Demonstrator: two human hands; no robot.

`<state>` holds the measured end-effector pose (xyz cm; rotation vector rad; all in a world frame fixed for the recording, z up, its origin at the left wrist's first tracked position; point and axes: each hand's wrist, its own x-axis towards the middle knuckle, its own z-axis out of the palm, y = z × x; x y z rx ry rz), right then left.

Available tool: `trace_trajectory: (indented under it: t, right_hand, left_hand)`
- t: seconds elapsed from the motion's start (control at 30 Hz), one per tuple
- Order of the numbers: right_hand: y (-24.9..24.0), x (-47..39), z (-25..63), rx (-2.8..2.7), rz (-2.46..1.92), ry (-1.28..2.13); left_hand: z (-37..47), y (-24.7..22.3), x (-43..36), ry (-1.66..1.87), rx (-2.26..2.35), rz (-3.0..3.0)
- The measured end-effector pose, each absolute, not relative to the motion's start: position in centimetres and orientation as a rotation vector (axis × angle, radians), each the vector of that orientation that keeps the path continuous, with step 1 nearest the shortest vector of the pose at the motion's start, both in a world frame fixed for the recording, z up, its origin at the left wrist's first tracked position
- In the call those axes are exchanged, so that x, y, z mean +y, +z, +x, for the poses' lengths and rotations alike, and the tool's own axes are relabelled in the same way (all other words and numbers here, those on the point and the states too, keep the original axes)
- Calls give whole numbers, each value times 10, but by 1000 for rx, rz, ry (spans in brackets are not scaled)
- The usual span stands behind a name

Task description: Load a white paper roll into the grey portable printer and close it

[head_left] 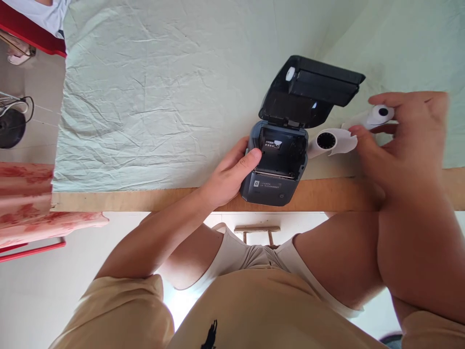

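Observation:
A small dark printer [271, 191] is at the table's front edge, its lid [298, 104] raised and its inner compartment exposed. My left hand [232, 172] is wrapped round the printer's left side, the thumb over the rim. To the right of the printer are two white paper rolls with black cores. The nearer roll [339, 141] has a loose paper edge; the thumb of my right hand [399, 140] touches its right end. The farther roll [382, 113] lies between the thumb and fingers of that hand, which is slightly blurred.
A pale green cloth [152, 97] covers the table, with a bare wooden edge [127, 199] in front. At the left are a red-patterned cloth [27, 203], a black round base [12, 128] and part of another person [47, 14]. A wooden stool [257, 229] shows below.

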<state>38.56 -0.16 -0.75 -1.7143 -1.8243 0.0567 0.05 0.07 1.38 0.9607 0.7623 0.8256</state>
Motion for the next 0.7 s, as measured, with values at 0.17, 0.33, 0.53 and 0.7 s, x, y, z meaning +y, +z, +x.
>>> trace_trajectory:
  t: [0.17,0.33,0.53,0.7]
  right_hand:
    - [-14,0,376,-1841,-1771,164]
    - [-16,-6,376,-1878,-1685,187]
    - [-33,5,382,-1772,-1803,237]
    - [-33,3,367,-1485,-1500,51]
  left_hand:
    - [1,14,1,815,775,970]
    - [3,15,0,840,761,950]
    - [2,15,0,822,774,961]
    - [2,14,0,819,785,966]
